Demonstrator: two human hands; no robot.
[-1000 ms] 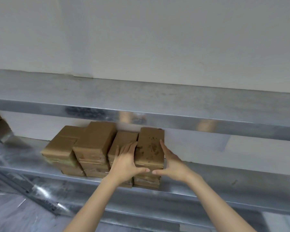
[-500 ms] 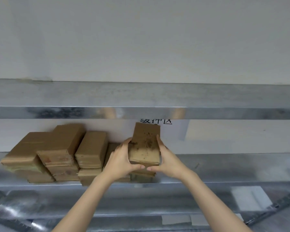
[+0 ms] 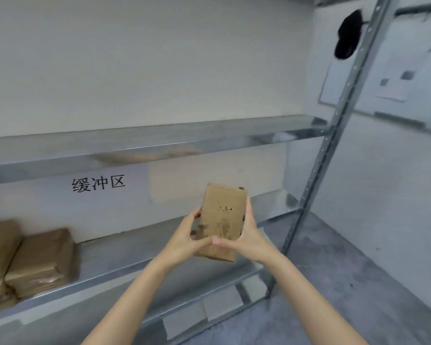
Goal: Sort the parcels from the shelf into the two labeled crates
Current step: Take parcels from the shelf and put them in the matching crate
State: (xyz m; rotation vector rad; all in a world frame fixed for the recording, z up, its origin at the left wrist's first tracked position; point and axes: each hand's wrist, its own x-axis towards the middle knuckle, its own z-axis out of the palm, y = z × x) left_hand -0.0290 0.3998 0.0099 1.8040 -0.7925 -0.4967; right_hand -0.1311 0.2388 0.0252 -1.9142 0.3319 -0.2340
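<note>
Here the metal shelf (image 3: 125, 247) spans the view, with brown parcels (image 3: 40, 260) stacked at its left end (dark writing marks the wall behind). One parcel (image 3: 222, 215) is held upright in front of the shelf. The left hand (image 3: 187, 237) and right hand (image 3: 249, 235) grip its sides, thumbs meeting across its lower front.

Soft, even light — edges blurred, wide-angle bending the shelf (image 3: 159, 143)

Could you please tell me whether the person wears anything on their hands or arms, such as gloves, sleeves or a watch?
The left hand and the right hand are bare, with no gloves and no ring visible. The left forearm and the right forearm are uncovered down to the frame's lower edge: no sleeve, watch or band in view.
</note>
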